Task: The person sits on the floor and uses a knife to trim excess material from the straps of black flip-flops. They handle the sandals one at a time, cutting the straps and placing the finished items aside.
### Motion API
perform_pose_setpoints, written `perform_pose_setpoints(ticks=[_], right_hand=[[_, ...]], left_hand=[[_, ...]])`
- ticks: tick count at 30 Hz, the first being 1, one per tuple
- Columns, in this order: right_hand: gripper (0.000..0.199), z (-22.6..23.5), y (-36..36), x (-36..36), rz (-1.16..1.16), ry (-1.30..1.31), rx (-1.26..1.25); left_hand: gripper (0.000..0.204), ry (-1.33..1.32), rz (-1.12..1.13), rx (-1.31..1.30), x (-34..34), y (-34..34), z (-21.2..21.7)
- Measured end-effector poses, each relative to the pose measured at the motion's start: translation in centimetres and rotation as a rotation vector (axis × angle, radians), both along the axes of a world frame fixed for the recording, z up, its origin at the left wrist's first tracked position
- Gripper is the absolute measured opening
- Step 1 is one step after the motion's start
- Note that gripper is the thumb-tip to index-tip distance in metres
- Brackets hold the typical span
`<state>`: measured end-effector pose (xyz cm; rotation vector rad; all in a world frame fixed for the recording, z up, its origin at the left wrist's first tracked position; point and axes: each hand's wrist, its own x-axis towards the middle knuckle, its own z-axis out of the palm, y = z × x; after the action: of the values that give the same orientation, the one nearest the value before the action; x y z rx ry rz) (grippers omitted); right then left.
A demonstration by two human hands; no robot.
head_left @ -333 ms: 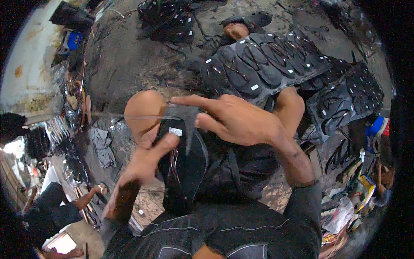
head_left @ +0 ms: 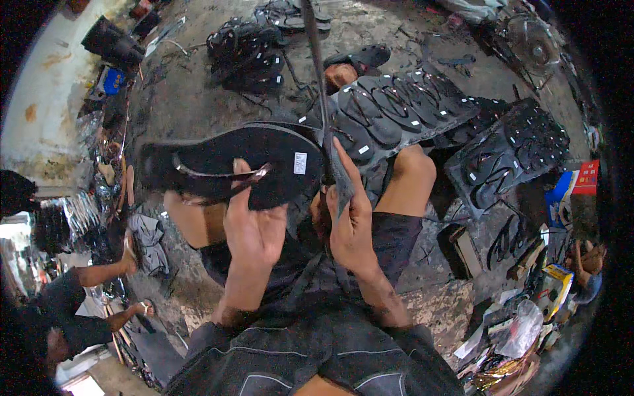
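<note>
My left hand holds a black flip-flop from its near edge, with one finger at the shiny strap. The flip-flop lies sideways, its toe end blurred at the left and a small white sticker at its right end. Beside that end, my right hand is closed on a thin dark grey strip, its fingers pointing up along it. A long narrow dark band rises from this hand to the top of the view; I cannot tell whether both are one piece.
Rows of black flip-flops with white stickers lie beyond my right knee. Another sheet of them sits farther right. A black pile lies ahead. Other people sit at left and far right. Scraps and plastic bags crowd the right.
My left hand has swung the flip-flop from upright to sideways, toward the left. My right hand has drawn back and turned its fingers upward. The long band now stands upright in view.
</note>
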<state>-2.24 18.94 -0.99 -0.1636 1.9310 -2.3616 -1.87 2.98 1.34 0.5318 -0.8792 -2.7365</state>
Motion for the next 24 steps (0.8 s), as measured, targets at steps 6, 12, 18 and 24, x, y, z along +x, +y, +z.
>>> perform_pose_setpoints(ticks=[6,12,18,24], right_hand=[[0.019,-2.3,5.1,8.3,0.124,-0.146,0.503],[0.018,-2.2,9.2,8.9,0.226,-0.127,0.752],[0.016,-3.0,6.3,3.5,0.432,0.017,0.657],[0.022,-5.0,0.2,-0.9,0.251,-0.091,0.365]], left_hand=[[0.033,-0.1,-0.041,0.046,0.4,-0.5,-1.7],[0.036,0.064,-0.219,0.011,5.6,-1.6,-5.6],[0.045,-0.4,-0.255,-0.485,6.9,-1.6,-3.8],[0.064,-0.348,-0.194,-0.883,7.1,-1.9,-3.8]])
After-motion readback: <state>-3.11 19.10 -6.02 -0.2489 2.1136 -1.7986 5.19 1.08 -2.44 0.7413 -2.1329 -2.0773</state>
